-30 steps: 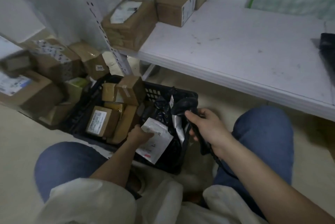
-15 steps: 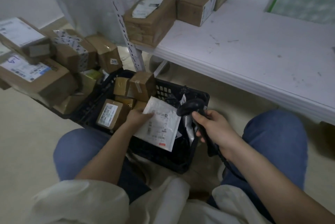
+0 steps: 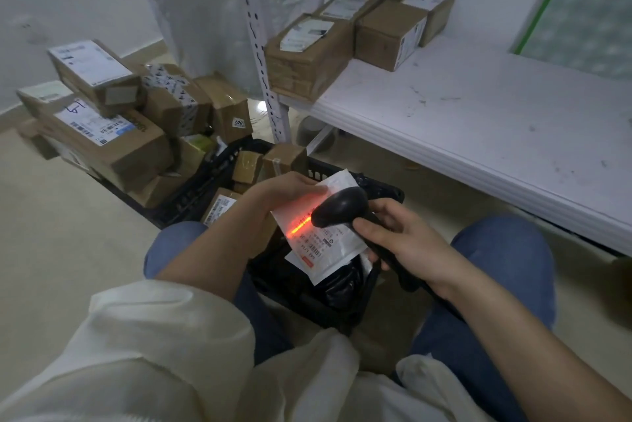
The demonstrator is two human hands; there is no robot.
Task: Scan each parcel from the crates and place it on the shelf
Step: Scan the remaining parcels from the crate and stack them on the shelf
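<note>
Head camera looks down at your lap, where your left hand (image 3: 290, 187) pinches a flat white parcel (image 3: 325, 237) by its upper left edge, thumb on top and fingers curled behind, holding it tilted over the black crate (image 3: 219, 165) on the floor between your knees. Your right hand (image 3: 400, 244) is wrapped round the grip of a black scanner (image 3: 342, 208), whose head sits just above the parcel's printed label. A red-orange scan line (image 3: 299, 223) glows across the upper left part of that label, close under the scanner's nose. Beneath the parcel, inside the near end of the crate, lies a crumpled black plastic bag (image 3: 338, 285); whether the parcel's lower corner touches it is hard to tell from this angle. The far end of the crate holds several small brown boxes (image 3: 266, 162), and one with a white label (image 3: 222, 206) shows beside your left forearm. Outside the crate, to its left on the floor, a heap of larger cardboard boxes (image 3: 113, 127) is stacked against the wall. To your right, the white shelf (image 3: 478, 134) carries a cluster of brown boxes (image 3: 362, 28) at its far left corner, next to the perforated metal upright (image 3: 260, 45).
</note>
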